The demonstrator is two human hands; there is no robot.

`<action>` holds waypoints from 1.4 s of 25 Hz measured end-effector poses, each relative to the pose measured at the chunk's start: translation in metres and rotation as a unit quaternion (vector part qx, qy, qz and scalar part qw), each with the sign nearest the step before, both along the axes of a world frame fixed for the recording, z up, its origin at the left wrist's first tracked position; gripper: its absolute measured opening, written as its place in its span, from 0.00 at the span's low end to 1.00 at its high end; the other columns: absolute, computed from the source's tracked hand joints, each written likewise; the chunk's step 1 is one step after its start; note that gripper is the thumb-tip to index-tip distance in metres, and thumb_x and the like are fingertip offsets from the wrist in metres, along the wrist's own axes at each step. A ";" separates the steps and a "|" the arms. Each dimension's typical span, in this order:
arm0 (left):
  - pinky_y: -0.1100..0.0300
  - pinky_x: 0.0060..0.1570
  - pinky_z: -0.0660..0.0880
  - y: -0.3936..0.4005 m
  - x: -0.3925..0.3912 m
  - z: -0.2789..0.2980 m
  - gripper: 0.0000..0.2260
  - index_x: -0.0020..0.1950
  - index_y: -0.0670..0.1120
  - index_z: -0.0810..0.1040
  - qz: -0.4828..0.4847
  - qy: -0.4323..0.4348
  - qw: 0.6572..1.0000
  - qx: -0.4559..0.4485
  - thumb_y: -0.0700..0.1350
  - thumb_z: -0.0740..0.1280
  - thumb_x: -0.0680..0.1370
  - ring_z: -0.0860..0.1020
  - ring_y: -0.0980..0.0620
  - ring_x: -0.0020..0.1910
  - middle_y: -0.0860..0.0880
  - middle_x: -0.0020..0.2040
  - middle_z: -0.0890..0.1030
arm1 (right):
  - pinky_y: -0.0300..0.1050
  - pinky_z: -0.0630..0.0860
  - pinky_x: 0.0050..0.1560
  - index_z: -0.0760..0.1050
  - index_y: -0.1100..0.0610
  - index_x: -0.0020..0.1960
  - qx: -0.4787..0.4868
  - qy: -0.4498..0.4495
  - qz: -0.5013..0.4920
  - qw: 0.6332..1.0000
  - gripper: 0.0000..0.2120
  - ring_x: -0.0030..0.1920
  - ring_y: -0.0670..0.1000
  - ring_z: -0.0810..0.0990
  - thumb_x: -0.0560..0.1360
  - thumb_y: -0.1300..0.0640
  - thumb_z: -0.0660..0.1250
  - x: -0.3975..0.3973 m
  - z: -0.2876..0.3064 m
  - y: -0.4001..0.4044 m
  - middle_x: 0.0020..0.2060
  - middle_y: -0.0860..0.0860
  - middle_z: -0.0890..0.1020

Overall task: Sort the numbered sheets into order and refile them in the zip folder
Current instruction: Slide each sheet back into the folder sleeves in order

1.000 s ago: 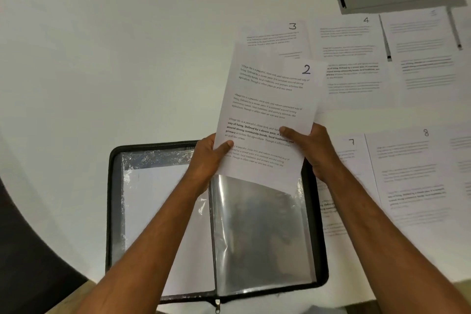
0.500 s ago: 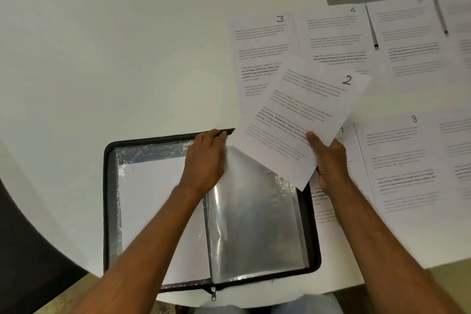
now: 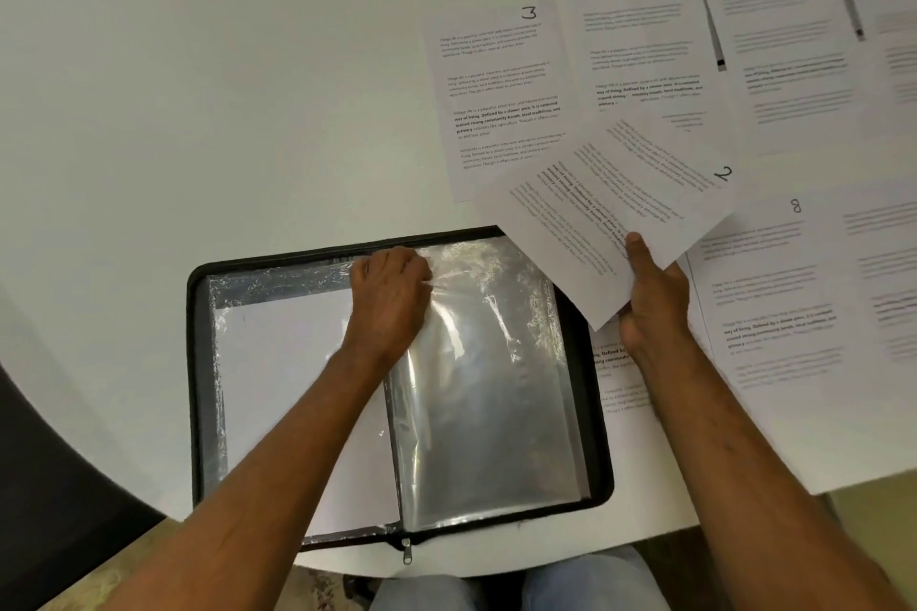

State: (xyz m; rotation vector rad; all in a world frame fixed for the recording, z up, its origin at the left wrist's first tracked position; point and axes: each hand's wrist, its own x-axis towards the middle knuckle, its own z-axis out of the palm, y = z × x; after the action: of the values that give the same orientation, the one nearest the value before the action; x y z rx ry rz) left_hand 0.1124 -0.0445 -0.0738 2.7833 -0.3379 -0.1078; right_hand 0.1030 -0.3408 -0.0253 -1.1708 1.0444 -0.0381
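Sheet 2 (image 3: 610, 208), printed and tilted at right of centre, we pinch in our right hand (image 3: 650, 298); our left hand (image 3: 392, 293) grips a clear sleeve (image 3: 486, 377) of the open zip folder (image 3: 198, 362) at lower centre.

Both bare forearms reach forward from the bottom edge. The left hand (image 3: 389, 295) lies knuckles up, its fingers curled in a pinching grip. The right hand (image 3: 652, 300) is raised, thumb on top, fingers folded beneath.
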 end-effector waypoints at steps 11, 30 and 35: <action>0.51 0.48 0.66 -0.017 0.004 -0.010 0.19 0.66 0.44 0.75 -0.057 0.022 0.998 0.024 0.41 0.70 0.75 0.75 0.43 0.51 0.46 0.54 0.78 | 0.49 0.84 0.48 0.79 0.52 0.67 0.066 -0.034 -0.015 0.997 0.16 0.56 0.53 0.84 0.80 0.52 0.72 0.027 0.007 0.019 0.58 0.53 0.85; 0.56 0.56 0.52 -0.013 0.017 -0.001 0.12 0.47 0.53 0.70 -0.105 0.038 0.994 -0.016 0.37 0.69 0.73 0.73 0.52 0.51 0.58 0.45 0.71 | 0.48 0.83 0.49 0.74 0.58 0.73 0.096 -0.110 0.024 0.989 0.21 0.55 0.52 0.85 0.81 0.61 0.69 0.076 -0.018 0.049 0.59 0.55 0.85; 0.57 0.60 0.51 -0.025 0.026 0.001 0.15 0.58 0.54 0.69 -0.076 0.064 0.992 -0.075 0.46 0.69 0.75 0.72 0.55 0.53 0.59 0.50 0.72 | 0.52 0.84 0.51 0.76 0.58 0.70 0.059 -0.125 0.061 0.989 0.21 0.60 0.55 0.84 0.78 0.63 0.72 0.090 -0.022 0.048 0.61 0.55 0.84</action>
State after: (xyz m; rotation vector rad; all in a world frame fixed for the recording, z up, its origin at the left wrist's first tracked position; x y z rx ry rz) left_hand 0.1381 -0.0695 -0.0726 2.5853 -0.5023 -0.2841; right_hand 0.1927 -0.2928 -0.0469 -1.0896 0.7438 -0.0254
